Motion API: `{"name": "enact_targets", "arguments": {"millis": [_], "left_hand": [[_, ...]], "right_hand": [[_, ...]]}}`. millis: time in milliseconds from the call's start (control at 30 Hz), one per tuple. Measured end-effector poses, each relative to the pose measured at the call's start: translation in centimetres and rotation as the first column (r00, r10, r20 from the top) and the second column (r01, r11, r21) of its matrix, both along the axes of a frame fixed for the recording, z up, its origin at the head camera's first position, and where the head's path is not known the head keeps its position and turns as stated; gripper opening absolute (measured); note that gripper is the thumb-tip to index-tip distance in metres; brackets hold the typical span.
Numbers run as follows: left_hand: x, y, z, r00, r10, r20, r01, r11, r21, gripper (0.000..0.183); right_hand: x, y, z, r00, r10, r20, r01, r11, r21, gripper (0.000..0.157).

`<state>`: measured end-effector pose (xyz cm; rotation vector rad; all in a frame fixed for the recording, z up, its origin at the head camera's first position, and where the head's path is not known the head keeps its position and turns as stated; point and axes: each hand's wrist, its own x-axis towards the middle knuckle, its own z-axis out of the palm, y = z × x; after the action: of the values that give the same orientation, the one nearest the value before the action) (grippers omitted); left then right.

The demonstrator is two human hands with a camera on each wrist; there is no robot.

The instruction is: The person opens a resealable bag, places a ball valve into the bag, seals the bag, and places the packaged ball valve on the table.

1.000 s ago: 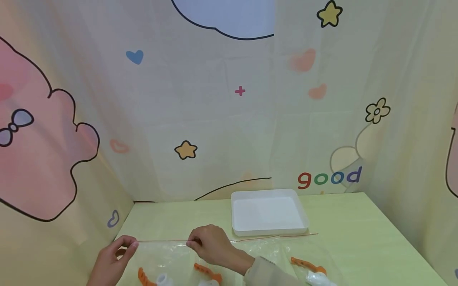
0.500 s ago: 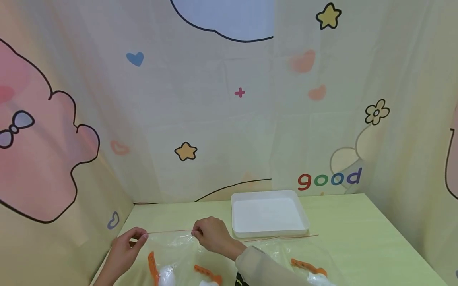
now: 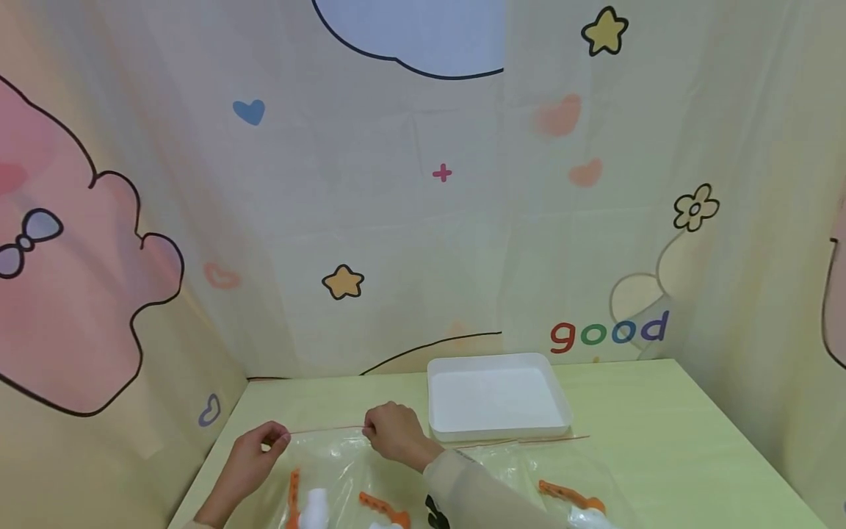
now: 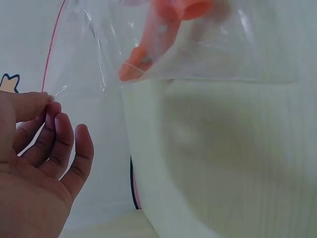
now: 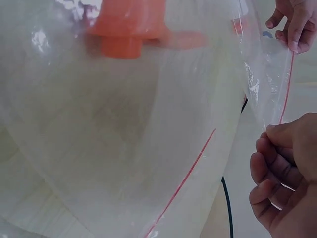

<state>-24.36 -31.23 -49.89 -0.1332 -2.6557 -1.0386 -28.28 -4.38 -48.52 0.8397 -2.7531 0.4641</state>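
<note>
A clear zip bag [image 3: 330,452] with a red seal line is held up at the table's left. My left hand [image 3: 250,461] pinches its upper left corner between thumb and fingertips, the other fingers loosely bent in the left wrist view. At the opposite end of the red line, my right hand [image 3: 398,438] pinches the bag's top edge, as the right wrist view also shows. Inside hang an orange toothed strip-like part [image 3: 294,496] and a white bottle-like part [image 3: 316,507]. Their lower ends are cut off by the frame.
More clear bags lie to the right, with an orange part [image 3: 383,508] and another orange piece [image 3: 571,494] beside a white part [image 3: 590,519]. A white tray [image 3: 500,433] stands at the table's back, near the printed curtain [image 3: 396,220].
Both hands have moved right and a little up and away, still pinching the bag. Its orange and white parts have swung upright and shifted right.
</note>
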Motion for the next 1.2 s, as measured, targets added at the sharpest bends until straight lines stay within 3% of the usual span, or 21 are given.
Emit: {"name": "enact_targets", "arguments": {"millis": [167,267,433,567,800,967,1200], "left_hand": [[-0.6,-0.1,-0.8,1.000,-0.009,-0.015,0.008,1.000,-0.016,0.005],[-0.9,-0.3,-1.0,1.000,-0.005,0.011,0.005,1.000,-0.028,0.004],[-1.0,-0.4,-0.8,0.995,-0.009,0.095,0.016,0.998,-0.066,0.026],[-1.0,0.4,-0.4,0.995,-0.038,0.089,0.047,0.994,-0.101,0.040],[-0.5,4.0,2.2,0.993,-0.116,-0.010,0.110,0.964,-0.243,0.055],[0.1,6.8,4.2,0.987,-0.157,-0.035,0.139,0.942,-0.306,0.066],[0.4,9.7,5.5,0.977,-0.191,-0.089,0.145,0.915,-0.375,0.072]], "right_hand": [[-0.2,0.1,-0.3,1.000,-0.001,0.016,0.001,1.000,0.006,0.011],[-0.4,0.2,-0.3,0.999,-0.002,0.046,0.001,1.000,0.011,0.009],[-0.6,0.6,0.1,0.997,0.002,0.078,-0.004,1.000,0.026,0.014],[-0.8,1.3,0.5,0.997,0.018,0.071,-0.020,0.999,0.032,0.021],[-1.1,4.2,1.5,0.998,0.057,0.009,-0.058,0.996,0.069,0.037],[-1.2,6.4,2.7,0.998,0.051,-0.038,-0.045,0.989,0.144,0.049],[-0.4,9.5,4.0,0.997,0.027,-0.067,-0.017,0.989,0.147,0.058]]}}
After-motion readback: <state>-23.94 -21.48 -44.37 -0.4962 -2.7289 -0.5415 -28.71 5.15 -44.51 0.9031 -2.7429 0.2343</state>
